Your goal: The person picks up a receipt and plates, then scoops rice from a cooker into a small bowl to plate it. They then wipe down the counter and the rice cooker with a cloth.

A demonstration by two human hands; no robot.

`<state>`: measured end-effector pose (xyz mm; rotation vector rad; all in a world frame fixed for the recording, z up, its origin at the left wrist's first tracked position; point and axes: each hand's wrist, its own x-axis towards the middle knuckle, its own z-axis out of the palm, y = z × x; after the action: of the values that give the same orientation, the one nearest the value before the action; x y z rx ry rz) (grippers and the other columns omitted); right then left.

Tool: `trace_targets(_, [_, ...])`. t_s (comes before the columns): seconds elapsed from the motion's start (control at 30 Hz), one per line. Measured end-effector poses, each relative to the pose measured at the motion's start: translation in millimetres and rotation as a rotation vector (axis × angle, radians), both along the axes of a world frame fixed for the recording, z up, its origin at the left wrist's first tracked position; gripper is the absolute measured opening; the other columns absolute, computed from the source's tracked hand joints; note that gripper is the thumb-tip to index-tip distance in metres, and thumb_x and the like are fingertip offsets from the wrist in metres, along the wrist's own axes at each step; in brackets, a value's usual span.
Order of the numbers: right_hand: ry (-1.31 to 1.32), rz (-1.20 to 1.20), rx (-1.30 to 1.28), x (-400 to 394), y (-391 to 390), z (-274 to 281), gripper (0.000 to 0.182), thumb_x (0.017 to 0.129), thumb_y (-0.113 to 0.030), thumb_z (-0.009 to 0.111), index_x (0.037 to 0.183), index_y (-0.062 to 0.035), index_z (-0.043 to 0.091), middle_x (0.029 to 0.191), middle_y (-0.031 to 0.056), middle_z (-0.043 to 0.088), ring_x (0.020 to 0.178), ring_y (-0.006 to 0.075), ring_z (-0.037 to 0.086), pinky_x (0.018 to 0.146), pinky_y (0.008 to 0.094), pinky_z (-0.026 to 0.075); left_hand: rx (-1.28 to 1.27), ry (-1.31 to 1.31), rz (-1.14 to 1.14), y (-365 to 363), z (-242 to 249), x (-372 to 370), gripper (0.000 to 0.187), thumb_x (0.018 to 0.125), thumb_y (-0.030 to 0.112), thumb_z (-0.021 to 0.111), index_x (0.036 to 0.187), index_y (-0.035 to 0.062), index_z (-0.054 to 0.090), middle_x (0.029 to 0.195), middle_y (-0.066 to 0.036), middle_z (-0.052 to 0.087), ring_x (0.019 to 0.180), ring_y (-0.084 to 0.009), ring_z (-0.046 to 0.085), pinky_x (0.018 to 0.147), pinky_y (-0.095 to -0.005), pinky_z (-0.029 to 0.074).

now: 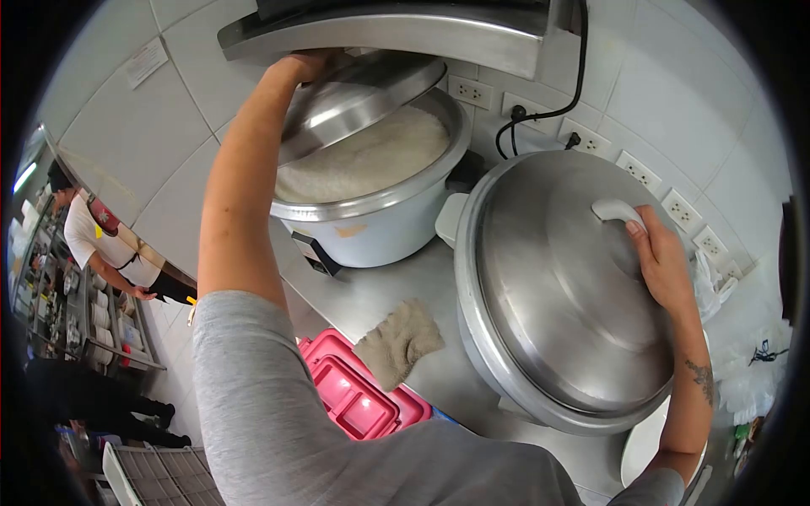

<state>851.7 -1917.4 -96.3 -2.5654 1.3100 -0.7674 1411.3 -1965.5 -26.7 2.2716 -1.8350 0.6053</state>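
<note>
My left hand (305, 67) is at the raised, tilted metal lid (371, 94) of the left rice cooker (363, 229); its fingers are mostly hidden behind the lid. White rice (380, 158) shows in the open pot below. My right hand (656, 253) is wrapped round the pale handle (616, 211) of the other lid (557, 278), which sits on the larger right cooker (479, 337). A crumpled brown cloth (400, 343) lies on the metal counter (460, 384) between and in front of the cookers.
Pink trays (359, 396) stand below the counter's left edge. A metal shelf (396, 34) hangs low above the left cooker. Sockets (586, 139) with plugged cables line the wall. Plastic bags (747, 384) are at right. Another person (114, 240) stands far left beside racks.
</note>
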Motion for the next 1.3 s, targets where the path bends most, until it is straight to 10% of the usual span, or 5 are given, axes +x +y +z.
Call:
trace_targets(0.1, [-0.013,0.014,-0.003,0.0,-1.9,-1.2,0.023,0.096,-0.024,0.045,0.103,-0.0033,0.051,0.074,0.0198,0.052,0.071,0.0363,0.051,0.068,0.0393,0.041,-0.26,-0.056,-0.04,-7.8,-16.5,7.2,0.037,0.094,0.026,0.038,0.123,0.0129,0.056,0.124,-0.015,0.055,0.113,-0.0299,0.052,0.095,-0.0388,0.04])
trace_targets(0.3, [-0.002,-0.013,0.08,2.2,-0.6,1.6,0.024,0.097,-0.025,0.044,0.102,-0.0023,0.05,0.073,0.0182,0.048,0.068,0.0311,0.046,0.066,0.0366,0.039,0.15,0.076,0.028,7.0,10.0,-17.1,0.038,0.094,0.032,0.037,0.128,0.0195,0.051,0.135,-0.012,0.046,0.125,-0.0289,0.041,0.103,-0.0382,0.033])
trace_targets(0.9, [0.024,0.014,0.024,1.4,-0.3,2.3,0.024,0.097,-0.024,0.043,0.104,-0.0025,0.051,0.075,0.0191,0.052,0.069,0.0334,0.05,0.067,0.0358,0.041,0.092,-0.099,-0.049,6.2,-1.3,-0.8,0.044,0.088,0.007,0.044,0.131,0.0131,0.047,0.133,-0.015,0.047,0.121,-0.0324,0.045,0.103,-0.0396,0.035])
trace_targets(1.0, [0.05,-0.019,0.052,2.4,2.9,5.4,0.026,0.097,-0.026,0.042,0.106,-0.0037,0.051,0.077,0.0197,0.054,0.073,0.0349,0.052,0.068,0.0372,0.041,-0.233,0.181,-0.113,-28.4,-23.9,38.0,0.044,0.086,0.007,0.048,0.13,0.0121,0.048,0.132,-0.015,0.048,0.121,-0.0322,0.045,0.102,-0.04,0.036])
trace_targets(1.3, [0.05,0.005,0.118,-3.5,-2.1,6.3,0.031,0.096,-0.031,0.042,0.113,-0.0052,0.05,0.087,0.0202,0.059,0.082,0.0367,0.056,0.074,0.0398,0.042,0.007,-0.117,-0.315,50.6,-19.7,-68.0,0.045,0.084,0.003,0.046,0.126,0.016,0.049,0.122,-0.018,0.054,0.107,-0.0354,0.056,0.09,-0.0424,0.046])
